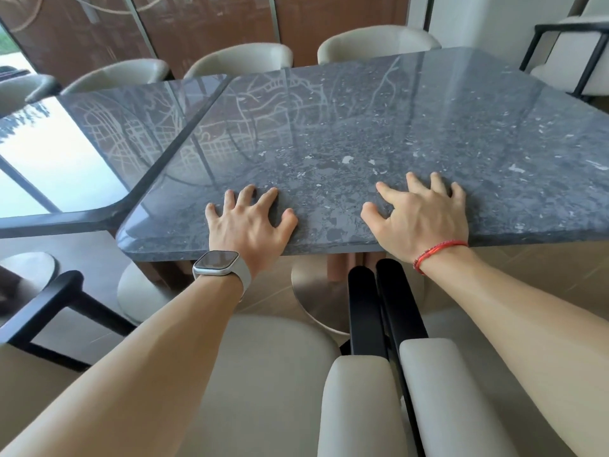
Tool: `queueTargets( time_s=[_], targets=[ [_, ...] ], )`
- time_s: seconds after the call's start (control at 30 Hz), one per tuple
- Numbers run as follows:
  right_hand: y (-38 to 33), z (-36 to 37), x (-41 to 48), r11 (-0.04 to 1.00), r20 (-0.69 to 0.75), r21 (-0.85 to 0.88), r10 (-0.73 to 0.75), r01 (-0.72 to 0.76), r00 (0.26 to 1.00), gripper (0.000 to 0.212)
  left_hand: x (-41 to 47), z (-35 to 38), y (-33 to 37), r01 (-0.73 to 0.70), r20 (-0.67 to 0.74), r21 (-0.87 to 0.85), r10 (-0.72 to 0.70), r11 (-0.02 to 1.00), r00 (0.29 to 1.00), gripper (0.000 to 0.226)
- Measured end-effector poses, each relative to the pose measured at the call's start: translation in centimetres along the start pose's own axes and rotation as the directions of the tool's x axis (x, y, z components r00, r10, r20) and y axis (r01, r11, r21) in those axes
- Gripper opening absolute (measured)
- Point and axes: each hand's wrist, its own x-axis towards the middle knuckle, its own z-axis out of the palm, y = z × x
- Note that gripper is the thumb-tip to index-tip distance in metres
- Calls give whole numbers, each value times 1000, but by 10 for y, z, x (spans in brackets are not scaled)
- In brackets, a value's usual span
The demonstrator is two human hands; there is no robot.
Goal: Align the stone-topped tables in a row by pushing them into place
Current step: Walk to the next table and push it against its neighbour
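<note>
My fingers (247,194) on the left hand (250,222) are spread and lightly arched, tips and palm pressing flat on the stone with nothing gripped. The fingers (412,179) of the right hand (421,219) are splayed the same way, the heel of that hand at the near edge. Both rest on the near tabletop (362,127), just inside its front rim, with a watch (219,262) on my left wrist and a red cord bracelet (438,250) on my right. To the left lies the second tabletop (125,120). Its long side runs beside mine with only a dark seam between them, though I cannot tell whether they touch all along. My table's near corner seems to sit closer to me than the neighbour's front edge, so I judge the row is not yet flush and I am at the pushing step. The next move probably calls for a steady shove forward, weighted to the left hand, so the front edges line up without the stone knocking its neighbour. I am leaning over cream chairs (263,374) with black armrests (379,308), and more chairs (244,57) stand close along the far side and may catch the table as it slides.
</note>
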Motion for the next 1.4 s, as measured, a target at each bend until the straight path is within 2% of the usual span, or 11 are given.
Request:
queueTargets(
  time_s=[0.33, 0.87, 1.23, 1.4],
  targets=[
    [1, -3, -1, 1000, 65, 10, -8, 7, 998, 65, 2, 5, -2, 4, -29, -7, -4, 1000, 1000, 74],
    [1, -2, -2, 1000, -4, -1, -16, 16, 1000, 65, 0, 1, -1, 8, -22, -5, -9, 1000, 1000, 76],
    [1, 1, -3, 1000, 35, 2, 0, 0, 999, 69, -1, 3, 1, 13, -17, -20, -14, 1000, 1000, 75],
    [0, 2, -2, 1000, -16, 3, -1, 1, 1000, 68, 2, 4, -1, 20, -20, -10, -20, 1000, 1000, 74]
  ],
)
